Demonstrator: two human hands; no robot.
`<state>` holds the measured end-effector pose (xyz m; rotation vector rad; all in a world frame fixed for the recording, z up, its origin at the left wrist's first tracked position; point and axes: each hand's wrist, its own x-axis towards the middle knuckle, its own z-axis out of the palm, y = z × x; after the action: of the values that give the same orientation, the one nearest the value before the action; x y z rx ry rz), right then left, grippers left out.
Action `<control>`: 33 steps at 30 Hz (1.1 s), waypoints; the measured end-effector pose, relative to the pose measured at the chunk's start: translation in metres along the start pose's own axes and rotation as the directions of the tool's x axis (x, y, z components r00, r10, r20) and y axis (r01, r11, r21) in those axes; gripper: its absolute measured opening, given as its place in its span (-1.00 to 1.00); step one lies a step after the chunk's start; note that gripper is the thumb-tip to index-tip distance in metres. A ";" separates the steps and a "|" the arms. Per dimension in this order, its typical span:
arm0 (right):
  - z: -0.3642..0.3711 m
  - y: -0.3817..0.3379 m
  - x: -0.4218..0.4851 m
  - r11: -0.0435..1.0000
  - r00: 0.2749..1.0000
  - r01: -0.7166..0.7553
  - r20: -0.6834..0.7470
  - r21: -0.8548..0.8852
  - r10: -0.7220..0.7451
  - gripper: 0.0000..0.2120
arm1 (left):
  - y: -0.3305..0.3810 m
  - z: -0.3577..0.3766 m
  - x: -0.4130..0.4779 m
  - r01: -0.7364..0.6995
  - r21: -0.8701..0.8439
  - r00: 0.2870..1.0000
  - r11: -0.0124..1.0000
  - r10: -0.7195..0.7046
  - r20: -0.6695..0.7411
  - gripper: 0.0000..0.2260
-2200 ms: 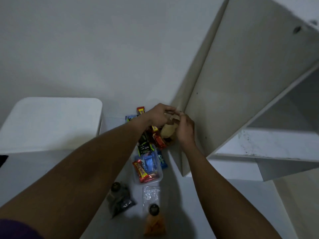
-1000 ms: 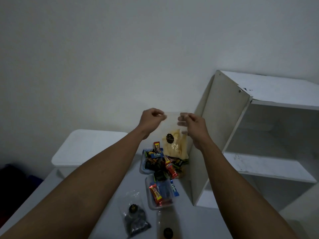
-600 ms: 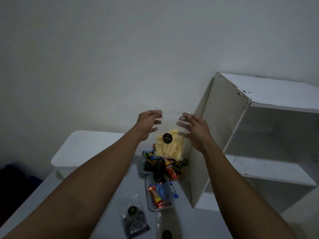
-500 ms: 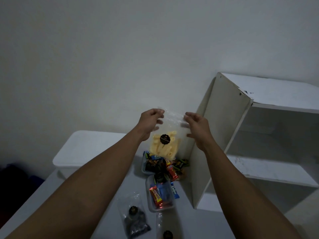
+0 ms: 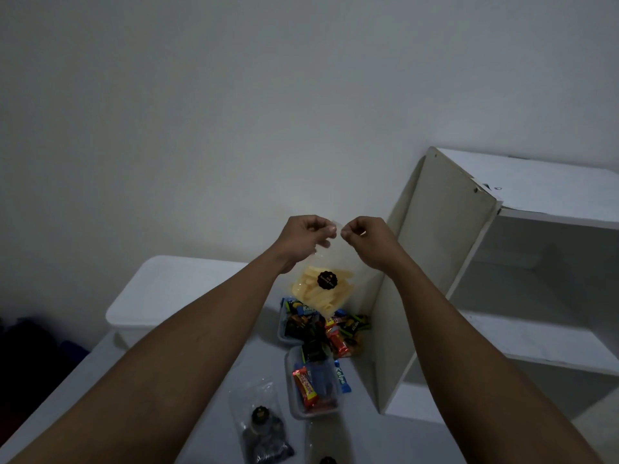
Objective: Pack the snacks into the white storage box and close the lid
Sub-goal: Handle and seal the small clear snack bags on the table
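At far left the white storage box [image 5: 187, 296] sits on the counter [image 5: 140, 390] with its lid on, so nothing can go in yet. Right of it, the left hand [image 5: 303, 241] is raised, its fingers [image 5: 326, 229] pinched on the top edge of a clear snack bag [image 5: 323, 289] of pale yellow sticks. The right hand [image 5: 368, 242] pinches the same edge just beside it, so the bag hangs between both hands, in the air above the other snacks and well apart from the box.

The risks, as I judge them: the thin plastic top could slip from such a small pinch, and the bag would drop onto the pile below. If the hands are pulling the seal apart, the sticks could spill. The shut lid also means one hand must let go before packing.

Counted, left to right: one white box; one dark snack bag [image 5: 264, 433] lying near the bottom edge; one further bag, only partly in view, at the bottom; one yellow bag held; two clear trays [image 5: 313, 386] holding wrapped candies, too many and too jumbled to count; one blue bar [image 5: 341, 380] lying beside the nearer tray; one white shelf unit [image 5: 445, 262] at the right.
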<state>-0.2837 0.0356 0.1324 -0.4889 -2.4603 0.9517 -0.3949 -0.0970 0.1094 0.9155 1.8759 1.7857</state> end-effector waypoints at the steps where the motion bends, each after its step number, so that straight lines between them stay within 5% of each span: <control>1: 0.001 -0.001 0.001 1.000 1.000 0.002 -0.001 0.002 -0.002 -0.85 | 0.000 0.000 0.000 -0.003 0.007 1.000 1.000 0.003 0.000 -0.87; 10: 0.018 0.003 0.008 0.988 0.999 0.007 -0.041 -0.153 -0.014 -0.82 | 0.001 0.012 0.008 -0.009 0.113 1.000 0.994 0.009 0.001 -0.80; 33: 0.005 0.016 0.003 0.996 0.999 -0.023 0.028 -0.082 0.026 -0.85 | -0.004 -0.001 0.001 0.017 0.084 0.998 0.996 -0.012 -0.058 -0.84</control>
<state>-0.2867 0.0457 0.1188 -0.5371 -2.5332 0.8764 -0.3972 -0.0975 0.1055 0.8858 2.0024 1.7541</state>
